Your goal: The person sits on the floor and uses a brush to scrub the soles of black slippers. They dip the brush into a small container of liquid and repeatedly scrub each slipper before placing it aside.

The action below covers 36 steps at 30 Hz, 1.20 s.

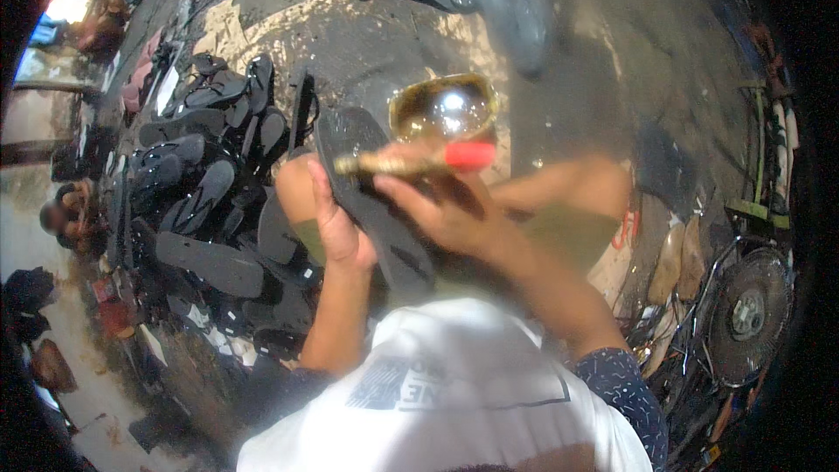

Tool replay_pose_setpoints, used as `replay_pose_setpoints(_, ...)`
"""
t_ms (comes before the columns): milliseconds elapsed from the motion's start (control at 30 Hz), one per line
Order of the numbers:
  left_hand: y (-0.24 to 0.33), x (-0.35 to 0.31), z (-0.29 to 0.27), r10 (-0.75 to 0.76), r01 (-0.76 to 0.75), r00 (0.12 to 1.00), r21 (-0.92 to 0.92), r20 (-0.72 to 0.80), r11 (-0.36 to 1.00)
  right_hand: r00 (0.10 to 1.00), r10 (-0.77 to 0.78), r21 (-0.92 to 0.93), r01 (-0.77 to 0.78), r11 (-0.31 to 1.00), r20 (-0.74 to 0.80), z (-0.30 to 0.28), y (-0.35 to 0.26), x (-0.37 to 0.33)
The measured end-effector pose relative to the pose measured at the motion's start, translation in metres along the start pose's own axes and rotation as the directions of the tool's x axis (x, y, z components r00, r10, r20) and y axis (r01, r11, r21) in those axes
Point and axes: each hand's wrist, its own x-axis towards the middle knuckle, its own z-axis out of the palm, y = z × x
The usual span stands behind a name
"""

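My left hand (336, 227) is wrapped round the edge of a black sandal sole (371, 197), fingers curled over its left side, holding it up on a slant over my knees. My right hand (441, 210) is closed on a brush (411, 162), gold-brown along the shaft with a red end pointing right, and the brush lies across the top of the sole, touching it. Just behind the brush sits a round tin (444, 107) with a yellow rim and something shiny inside, right above my right hand. Off to my left, a heap of black soles (205, 192) is spread over the floor, some flat, some leaning on each other. Down at my right there's a fan (747, 315) in a wire cage, well apart from both hands. My white shirt (454, 393) fills the bottom of the view
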Motion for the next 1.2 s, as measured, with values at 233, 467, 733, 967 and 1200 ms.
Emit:
replay_pose_setpoints(233, -0.024, -0.024, -0.009, -0.177, 0.176, 0.976, -0.024, -0.124, 0.984, 0.961, -0.258, -0.556, 0.27, 0.786, 0.101, -0.033, 0.034, 0.02)
replay_pose_setpoints(467, -0.048, -0.094, -0.02, -0.125, 0.299, 0.942, 0.608, -0.313, 0.735, 0.837, 0.466, 0.187, -0.428, 0.884, -0.286, -0.075, -0.001, 0.002)
replay_pose_setpoints(733, -0.02, 0.013, -0.007, 0.033, -0.022, 0.995, 0.106, -0.097, 0.994, 0.976, 0.169, -0.094, -0.183, 0.979, -0.138, -0.007, -0.003, -0.048)
replay_pose_setpoints(967, -0.002, 0.032, -0.011, 0.106, -0.089, 0.992, 0.202, -0.072, 0.975, 0.996, -0.075, -0.155, 0.082, 0.985, 0.047, -0.007, 0.005, -0.045)
replay_pose_setpoints(1200, -0.043, 0.014, -0.001, -0.178, 0.155, 0.984, -0.422, -0.016, 0.893, 0.969, -0.15, 0.038, 0.145, 0.989, 0.197, -0.03, 0.024, 0.021)
